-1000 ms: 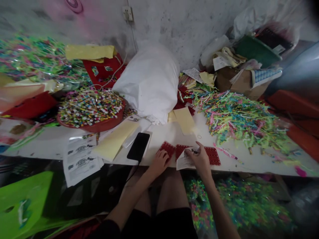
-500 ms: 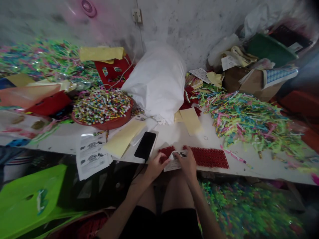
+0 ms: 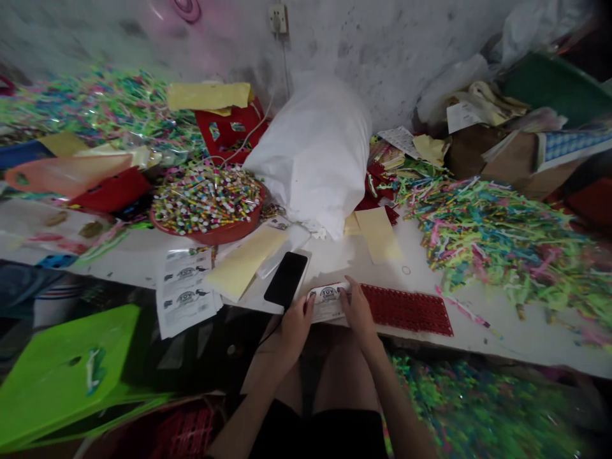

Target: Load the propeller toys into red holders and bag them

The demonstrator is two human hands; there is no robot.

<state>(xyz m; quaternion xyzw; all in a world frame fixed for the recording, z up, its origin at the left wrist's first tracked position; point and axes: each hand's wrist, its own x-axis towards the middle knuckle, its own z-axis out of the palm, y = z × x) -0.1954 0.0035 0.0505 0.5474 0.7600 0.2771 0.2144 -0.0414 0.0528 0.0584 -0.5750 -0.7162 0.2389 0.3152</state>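
Note:
A small white printed label (image 3: 327,302) lies over a red perforated strip (image 3: 406,309) at the table's front edge. My left hand (image 3: 296,322) holds the label's left end, its fingers pressed together there. At the other end, my right hand (image 3: 357,310) grips the label with thumb and fingers, next to the strip. The label is flat with its print facing up. The red strip runs on to the right past my right hand.
A black phone (image 3: 285,279) lies left of my hands, beside printed sheets (image 3: 184,296) and yellow paper (image 3: 246,261). Behind are a white sack (image 3: 315,153) and a red basin (image 3: 205,236) of small items. Colourful pieces (image 3: 516,236) pile up on the right. A green stool (image 3: 62,376) stands lower left.
The label has gone from bent and tilted to flat over the red strip. My left hand has moved to its left end. The whole view has shifted slightly.

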